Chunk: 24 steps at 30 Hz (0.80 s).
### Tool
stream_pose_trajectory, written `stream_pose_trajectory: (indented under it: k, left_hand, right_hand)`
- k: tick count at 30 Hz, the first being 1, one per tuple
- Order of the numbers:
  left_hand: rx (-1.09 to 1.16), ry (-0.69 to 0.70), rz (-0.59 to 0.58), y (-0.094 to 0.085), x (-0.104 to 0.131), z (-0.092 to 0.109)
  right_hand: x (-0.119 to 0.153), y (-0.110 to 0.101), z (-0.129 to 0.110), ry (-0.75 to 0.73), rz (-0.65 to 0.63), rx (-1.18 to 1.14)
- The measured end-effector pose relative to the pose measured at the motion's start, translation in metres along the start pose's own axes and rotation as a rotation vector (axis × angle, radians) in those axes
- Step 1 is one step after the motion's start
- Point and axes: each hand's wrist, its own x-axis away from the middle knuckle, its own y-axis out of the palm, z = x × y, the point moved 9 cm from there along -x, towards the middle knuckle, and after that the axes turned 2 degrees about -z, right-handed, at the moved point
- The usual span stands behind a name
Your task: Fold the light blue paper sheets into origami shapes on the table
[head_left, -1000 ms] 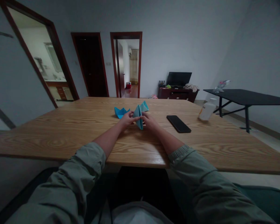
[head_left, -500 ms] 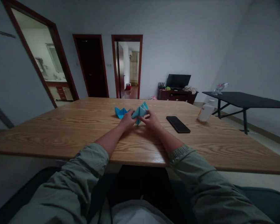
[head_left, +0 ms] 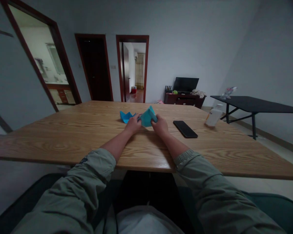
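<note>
I have both hands over the middle of the wooden counter (head_left: 83, 139), with a light blue folded paper (head_left: 146, 118) between them. My left hand (head_left: 133, 125) grasps its left side and my right hand (head_left: 160, 126) its right side, the fingers of each bent and closed on the paper. The piece is held a little off upright, and I can't tell whether the peak at its far edge is its own or another piece behind it.

Just beside my left hand, on its far left side, a darker blue paper shape (head_left: 127, 117) sits on the counter, its points up. To the right of my right hand, well apart from the paper, I see a black phone (head_left: 185, 129) lying flat. Farther right, a white bottle (head_left: 214, 116) stands near the counter's right edge. Beyond it is a black table (head_left: 256, 104).
</note>
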Motion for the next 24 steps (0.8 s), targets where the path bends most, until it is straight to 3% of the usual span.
stream_pose_trajectory:
  k: [5,10,17,24]
  left_hand:
    - [0.032,-0.023,0.024,-0.002,-0.004,-0.009]
    - [0.24,-0.197,-0.02,0.008,-0.005,-0.026]
    - [0.295,-0.097,-0.102,0.019,-0.002,-0.002]
    - [-0.016,-0.017,0.038,-0.002,0.0,0.016]
  right_hand:
    - [0.002,-0.006,-0.006,-0.052,0.023,-0.041]
    - [0.003,-0.001,-0.015,-0.113,-0.009,-0.101]
    - [0.01,0.001,-0.042,-0.275,-0.06,-0.32]
    - [0.013,0.002,-0.048,-0.216,-0.014,-0.267]
